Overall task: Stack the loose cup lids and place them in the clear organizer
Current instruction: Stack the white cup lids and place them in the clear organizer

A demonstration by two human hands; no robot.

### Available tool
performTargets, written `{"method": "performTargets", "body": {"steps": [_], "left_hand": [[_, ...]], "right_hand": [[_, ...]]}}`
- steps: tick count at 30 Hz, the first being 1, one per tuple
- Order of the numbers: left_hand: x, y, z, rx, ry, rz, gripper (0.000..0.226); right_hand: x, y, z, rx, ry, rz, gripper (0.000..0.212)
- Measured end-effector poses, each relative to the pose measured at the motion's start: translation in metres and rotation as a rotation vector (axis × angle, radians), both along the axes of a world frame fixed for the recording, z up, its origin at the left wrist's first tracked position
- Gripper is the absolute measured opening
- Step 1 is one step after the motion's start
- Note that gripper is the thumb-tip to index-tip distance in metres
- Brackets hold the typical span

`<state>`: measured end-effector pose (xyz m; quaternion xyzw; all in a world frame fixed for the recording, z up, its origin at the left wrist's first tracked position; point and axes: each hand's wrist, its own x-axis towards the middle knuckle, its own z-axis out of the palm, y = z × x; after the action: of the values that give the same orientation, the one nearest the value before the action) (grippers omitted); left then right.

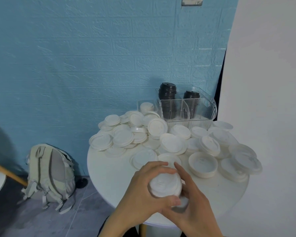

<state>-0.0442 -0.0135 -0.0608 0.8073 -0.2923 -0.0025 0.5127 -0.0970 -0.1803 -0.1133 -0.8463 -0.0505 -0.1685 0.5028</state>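
Head view: the left hand [143,189] and right hand [193,200] both curl their fingers round a stack of white lids [166,184], left fingers over its far edge, right fingers [181,170] along its right side (thumbs at the near edge). The stack is held above the round white table [113,182]. Loose white lids [171,142] lie scattered beyond. The clear organizer [195,110], at the far edge, holds black lids [167,93].
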Motion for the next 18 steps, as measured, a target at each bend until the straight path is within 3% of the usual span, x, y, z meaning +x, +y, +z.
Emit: {"method": "performTargets", "body": {"steps": [18], "left_hand": [[-0.012, -0.004, -0.014, 0.021, 0.151, 0.062, 0.074]], "right_hand": [[0.0, 0.002, 0.004, -0.094, -0.127, -0.018, 0.097]]}}
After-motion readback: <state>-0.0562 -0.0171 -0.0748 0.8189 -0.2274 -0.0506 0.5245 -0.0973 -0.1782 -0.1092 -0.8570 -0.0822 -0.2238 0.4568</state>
